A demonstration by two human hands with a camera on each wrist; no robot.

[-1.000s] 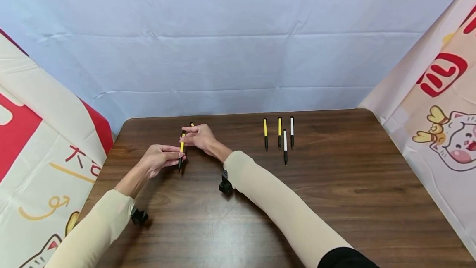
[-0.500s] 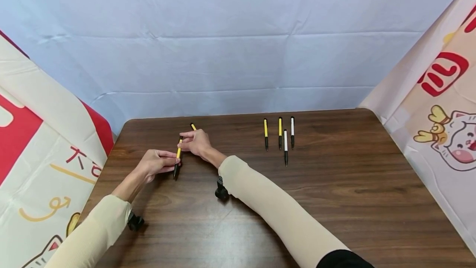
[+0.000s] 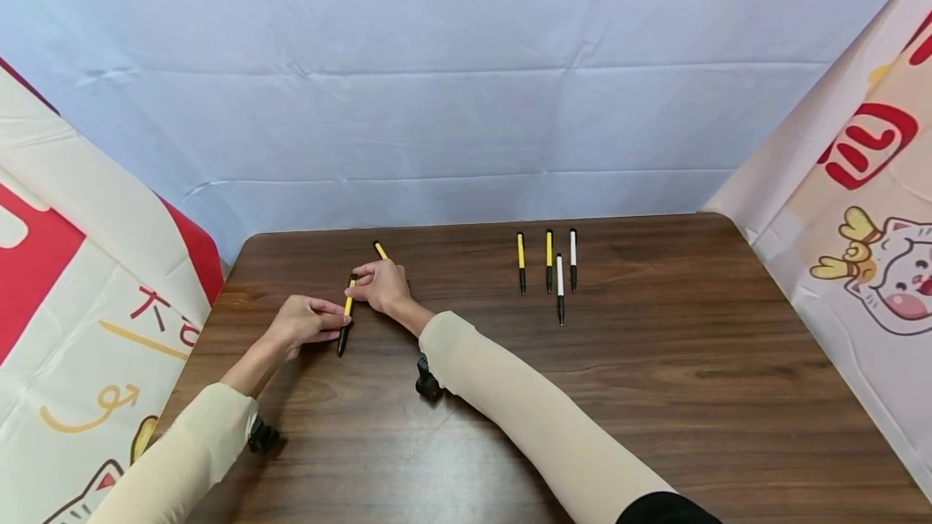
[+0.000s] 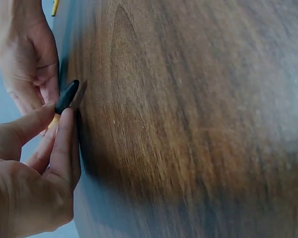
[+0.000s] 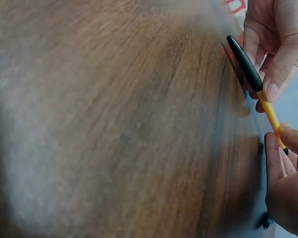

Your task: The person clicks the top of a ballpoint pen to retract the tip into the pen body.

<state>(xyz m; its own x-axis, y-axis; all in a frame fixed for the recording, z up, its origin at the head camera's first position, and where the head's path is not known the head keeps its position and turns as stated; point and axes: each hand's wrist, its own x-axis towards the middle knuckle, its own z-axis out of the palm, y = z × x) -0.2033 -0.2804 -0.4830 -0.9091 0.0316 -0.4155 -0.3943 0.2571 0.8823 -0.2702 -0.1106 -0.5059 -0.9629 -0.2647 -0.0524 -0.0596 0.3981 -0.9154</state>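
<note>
A pale blue cloth [image 3: 466,87] with crease lines hangs behind a dark brown wooden table [image 3: 692,386] with rounded far corners. A cloth with red and white shapes [image 3: 102,265] hangs at the left side of the table, and a cloth printed with a smiling cartoon cat and red lettering [image 3: 859,225] hangs at the right.

A person's arms reach in from the near edge in cream sleeves, the left sleeve [image 3: 182,451] and the right sleeve [image 3: 524,403]. Below each cuff sits a small black device, one on the left [image 3: 264,435] and one on the right [image 3: 428,380].

The left hand [image 3: 302,322] and right hand [image 3: 384,289] are close together over the left part of the table. Between them is a yellow and black pen [image 3: 349,304], slanting with its black tip toward the viewer. The left thumb and fingers pinch it around where yellow meets black; the right thumb and fingers pinch it near its other end.

Another yellow pen [image 3: 382,251] lies just beyond the right hand, partly hidden by it. Well apart, right of centre, lie two yellow-and-black pens [image 3: 521,263] and two white-and-black pens [image 3: 561,288], roughly parallel, one white pen nearer the viewer.
</note>
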